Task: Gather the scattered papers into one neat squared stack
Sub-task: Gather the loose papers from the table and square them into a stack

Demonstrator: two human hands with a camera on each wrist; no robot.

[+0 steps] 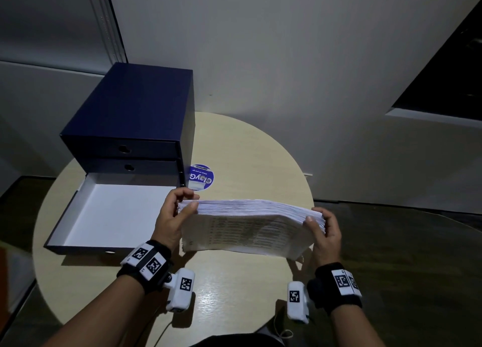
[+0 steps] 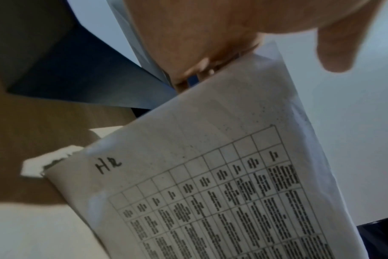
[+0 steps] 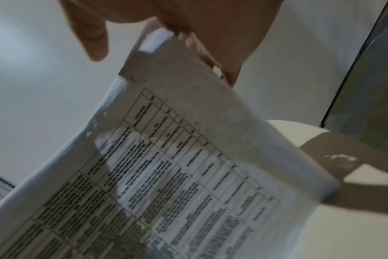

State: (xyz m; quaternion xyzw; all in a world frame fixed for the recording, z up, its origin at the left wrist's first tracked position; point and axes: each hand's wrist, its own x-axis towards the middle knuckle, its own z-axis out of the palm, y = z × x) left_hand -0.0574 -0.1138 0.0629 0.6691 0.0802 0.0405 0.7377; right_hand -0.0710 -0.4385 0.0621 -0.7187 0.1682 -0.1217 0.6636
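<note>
The stack of papers (image 1: 247,226) stands on its long edge on the round table (image 1: 234,294), near the middle and a little toward me, with the printed face turned to me. I hold it between my two hands. My left hand (image 1: 173,216) clamps the left short side, thumb on the near face and fingers curled behind, and my right hand (image 1: 326,231) grips the right short side in the same way. From the wrist views the near sheet shows a printed grid, and a handwritten mark sits close to its lower left corner.

I judge that the gathering is already done and that I am now in the squaring step, with the sheets upright so that they can settle on the table. The top edge is not yet level: it looks ragged and slopes down to the right, and the stack bows a little.

The next move, I think, needs a looser grip, so the sheets can slide, and then light taps of the lower edge on the table.

To the left, the dark blue drawer box (image 1: 130,111) has its lowest drawer (image 1: 109,213) pulled out. A round blue sticker (image 1: 202,177) lies beyond the stack.
</note>
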